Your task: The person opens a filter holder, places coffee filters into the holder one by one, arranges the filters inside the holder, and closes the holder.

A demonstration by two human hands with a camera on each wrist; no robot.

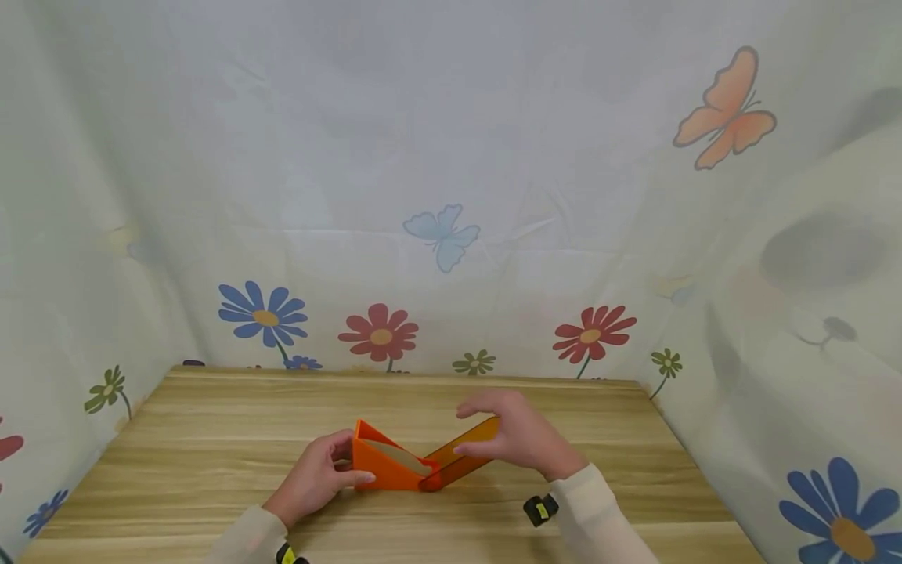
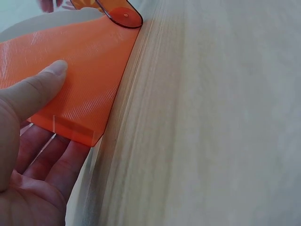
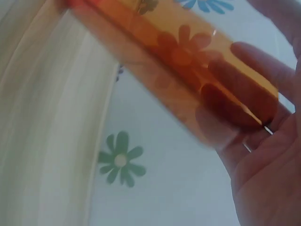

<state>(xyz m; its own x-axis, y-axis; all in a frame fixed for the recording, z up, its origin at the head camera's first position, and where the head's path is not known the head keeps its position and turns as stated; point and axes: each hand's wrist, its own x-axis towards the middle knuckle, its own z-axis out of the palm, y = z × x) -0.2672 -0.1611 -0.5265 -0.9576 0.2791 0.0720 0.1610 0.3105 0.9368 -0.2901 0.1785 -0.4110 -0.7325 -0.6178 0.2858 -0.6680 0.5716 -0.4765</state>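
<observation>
An orange plastic case [image 1: 384,471] stands on the wooden table, its slanted top uncovered. Attached by a round pivot at its right end, a see-through orange lid [image 1: 460,464] tilts up to the right. Pale grey-beige contents [image 1: 398,454] show inside the case. My left hand [image 1: 313,478] grips the case's left end, thumb on the near face and fingers behind and beneath, as the left wrist view shows. The lid's raised end is held by my right hand [image 1: 524,435], its thumb over the near side. Through the lid [image 3: 178,70], fingers show behind it in the right wrist view.
The wooden table [image 1: 232,423] runs back to a white curtain [image 1: 338,157] printed with flowers and butterflies, which also hangs at both sides. A small dark object [image 1: 193,363] shows at the table's back left edge. A black camera [image 1: 540,510] sits at the right wrist.
</observation>
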